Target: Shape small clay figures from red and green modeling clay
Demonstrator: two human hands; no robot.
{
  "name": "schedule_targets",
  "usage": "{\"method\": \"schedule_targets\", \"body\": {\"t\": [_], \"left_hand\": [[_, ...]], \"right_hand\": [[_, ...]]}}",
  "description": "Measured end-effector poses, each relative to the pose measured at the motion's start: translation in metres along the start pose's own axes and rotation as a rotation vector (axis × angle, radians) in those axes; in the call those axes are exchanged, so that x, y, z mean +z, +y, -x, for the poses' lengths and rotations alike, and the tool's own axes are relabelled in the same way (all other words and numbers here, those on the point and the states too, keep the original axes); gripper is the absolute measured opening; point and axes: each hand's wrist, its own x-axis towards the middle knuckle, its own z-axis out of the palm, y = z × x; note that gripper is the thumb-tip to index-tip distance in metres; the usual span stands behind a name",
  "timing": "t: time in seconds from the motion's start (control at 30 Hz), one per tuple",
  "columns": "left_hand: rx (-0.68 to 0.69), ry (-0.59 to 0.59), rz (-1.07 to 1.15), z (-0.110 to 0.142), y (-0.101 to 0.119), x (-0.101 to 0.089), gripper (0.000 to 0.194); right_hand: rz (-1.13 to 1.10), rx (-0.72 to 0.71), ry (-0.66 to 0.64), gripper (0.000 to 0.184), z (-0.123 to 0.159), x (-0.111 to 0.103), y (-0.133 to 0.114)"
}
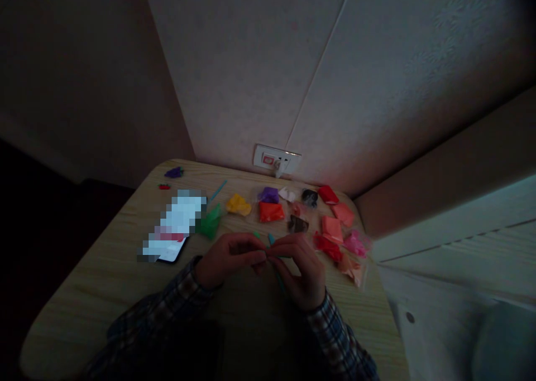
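Observation:
My left hand (234,258) and my right hand (304,269) meet fingertip to fingertip above the front middle of the table. Both are closed in a pinch, and whatever sits between the fingertips is too small and dark to make out. Just beyond my left fingers shows a light green bit (256,235). A blue stick-like tool (271,239) pokes out by my right fingers, its middle hidden by them. Beyond my left hand lies a green packet (210,221), perhaps of modelling clay. A dark brown packet (298,223) lies just past my right hand.
A lit phone (170,252) lies at left, with a small purple piece (174,172) and a red piece (164,186) behind it. Near a blue stick (218,190) is a yellow lump (238,204). Several coloured packets, one orange-red (271,212), spread right. A wall socket (276,160) is behind.

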Motion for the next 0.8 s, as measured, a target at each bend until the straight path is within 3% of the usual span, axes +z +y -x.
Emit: {"method": "schedule_targets", "body": {"t": [0.8], "left_hand": [[0.059,0.025,-0.073,-0.0001,0.0008,0.0000,0.022]], "right_hand": [[0.002,-0.005,-0.001,0.008,0.0005,0.0014,-0.0006]]}}
